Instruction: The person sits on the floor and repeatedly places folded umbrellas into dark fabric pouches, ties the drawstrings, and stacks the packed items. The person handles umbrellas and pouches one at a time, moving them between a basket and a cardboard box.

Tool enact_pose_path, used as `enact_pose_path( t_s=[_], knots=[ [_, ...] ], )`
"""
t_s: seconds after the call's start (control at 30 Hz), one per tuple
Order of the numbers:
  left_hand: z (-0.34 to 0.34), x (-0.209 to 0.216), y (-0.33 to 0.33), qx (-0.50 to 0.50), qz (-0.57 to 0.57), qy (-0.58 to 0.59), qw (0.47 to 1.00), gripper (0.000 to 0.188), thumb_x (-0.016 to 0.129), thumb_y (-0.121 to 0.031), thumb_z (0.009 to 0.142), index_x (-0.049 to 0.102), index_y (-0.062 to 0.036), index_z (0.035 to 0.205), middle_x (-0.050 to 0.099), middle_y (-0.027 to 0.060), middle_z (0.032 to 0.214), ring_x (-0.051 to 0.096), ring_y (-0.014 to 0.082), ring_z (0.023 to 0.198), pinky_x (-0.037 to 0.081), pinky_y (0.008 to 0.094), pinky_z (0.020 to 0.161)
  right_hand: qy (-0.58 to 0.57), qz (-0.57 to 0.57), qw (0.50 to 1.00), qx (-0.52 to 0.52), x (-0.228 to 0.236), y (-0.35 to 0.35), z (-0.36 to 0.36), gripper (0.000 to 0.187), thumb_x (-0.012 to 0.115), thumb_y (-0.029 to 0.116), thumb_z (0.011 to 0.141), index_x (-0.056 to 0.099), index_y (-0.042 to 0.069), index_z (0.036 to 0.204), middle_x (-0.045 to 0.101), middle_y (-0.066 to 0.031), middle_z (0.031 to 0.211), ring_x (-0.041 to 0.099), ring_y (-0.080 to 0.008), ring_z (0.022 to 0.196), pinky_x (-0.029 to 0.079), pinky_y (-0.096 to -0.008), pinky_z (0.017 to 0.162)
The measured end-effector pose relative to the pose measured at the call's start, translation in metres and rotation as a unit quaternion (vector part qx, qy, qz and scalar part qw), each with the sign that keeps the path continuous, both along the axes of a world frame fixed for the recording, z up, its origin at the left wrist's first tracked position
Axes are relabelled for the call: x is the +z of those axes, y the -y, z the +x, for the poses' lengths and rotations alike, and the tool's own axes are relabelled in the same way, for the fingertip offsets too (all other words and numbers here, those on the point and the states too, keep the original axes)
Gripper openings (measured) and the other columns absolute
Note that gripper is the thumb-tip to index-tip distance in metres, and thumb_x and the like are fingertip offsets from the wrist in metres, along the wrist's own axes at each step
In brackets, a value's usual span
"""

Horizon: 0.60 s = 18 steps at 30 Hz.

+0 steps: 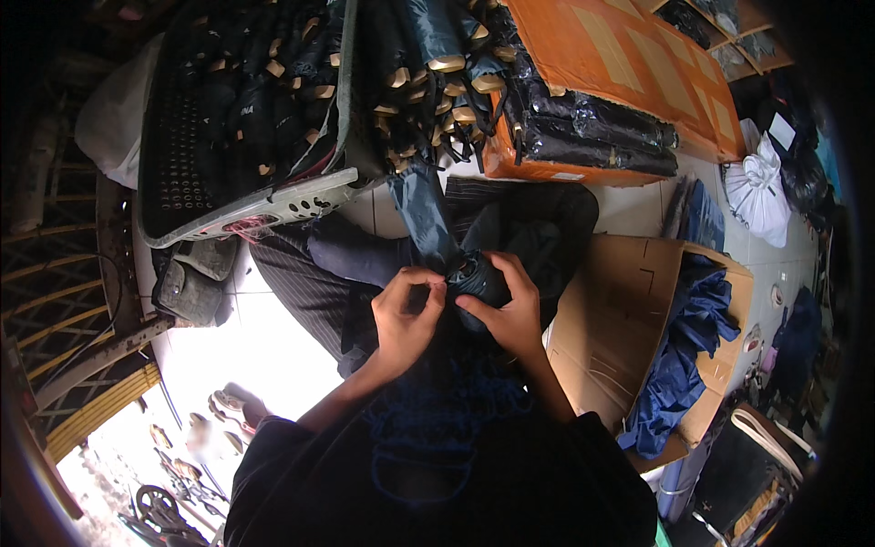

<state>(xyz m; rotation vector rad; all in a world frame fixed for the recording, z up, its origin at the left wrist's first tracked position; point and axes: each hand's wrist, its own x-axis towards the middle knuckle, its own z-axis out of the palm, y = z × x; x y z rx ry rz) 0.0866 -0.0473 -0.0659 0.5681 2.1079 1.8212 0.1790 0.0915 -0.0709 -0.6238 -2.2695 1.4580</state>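
A folded dark blue umbrella [428, 219] points away from me over my lap. My left hand [404, 319] pinches the fabric at its near end, fingers curled. My right hand [510, 310] wraps around the bunched near end of the same umbrella [480, 278]. Both hands sit close together, almost touching, above my striped trousers [301, 283].
A black plastic crate [237, 118] and a heap of folded umbrellas with tan handles [437, 82] lie ahead. An orange cardboard box [620, 64] holds wrapped black umbrellas. An open brown carton [638, 319] with blue fabric sleeves [684, 356] stands on my right. White bags [756, 187] lie far right.
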Motion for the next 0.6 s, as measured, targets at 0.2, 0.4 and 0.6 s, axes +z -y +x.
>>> enact_pose_path(
  t_s=[0.2,0.4,0.6],
  knots=[
    [0.001,0.007,-0.008,-0.078,0.012,-0.22,0.972,0.013,0.07,0.002,0.071,0.063,-0.0018,0.081,0.062,0.0074,0.075,0.059,0.0231,0.07,0.045,0.0343,0.072,0.025,0.022,0.999,-0.004,0.009,0.003,-0.005,0.061,0.084,0.015,0.063,0.055,0.001,0.115,0.059,-0.0167,0.109,0.06,-0.0326,0.103,0.047,-0.0362,0.087],
    [0.009,-0.013,-0.002,0.043,0.115,0.08,0.989,0.018,0.061,0.004,0.087,0.052,-0.0004,0.102,0.055,0.0049,0.098,0.053,0.0106,0.088,0.041,0.0245,0.079,-0.007,-0.001,1.0,-0.011,0.015,0.005,-0.008,0.062,0.084,0.01,0.06,0.055,0.0,0.114,0.059,-0.0146,0.105,0.06,-0.0293,0.098,0.046,-0.0343,0.087],
    [0.001,-0.002,-0.009,0.093,0.188,0.254,0.944,0.035,0.062,-0.001,0.089,0.043,-0.0013,0.119,0.048,0.0052,0.106,0.047,0.0097,0.093,0.039,0.0246,0.083,-0.019,0.077,0.996,-0.04,0.021,0.015,-0.014,0.068,0.085,0.015,0.061,0.052,0.002,0.118,0.053,-0.0186,0.115,0.055,-0.0346,0.106,0.047,-0.0388,0.087]
  ],
)
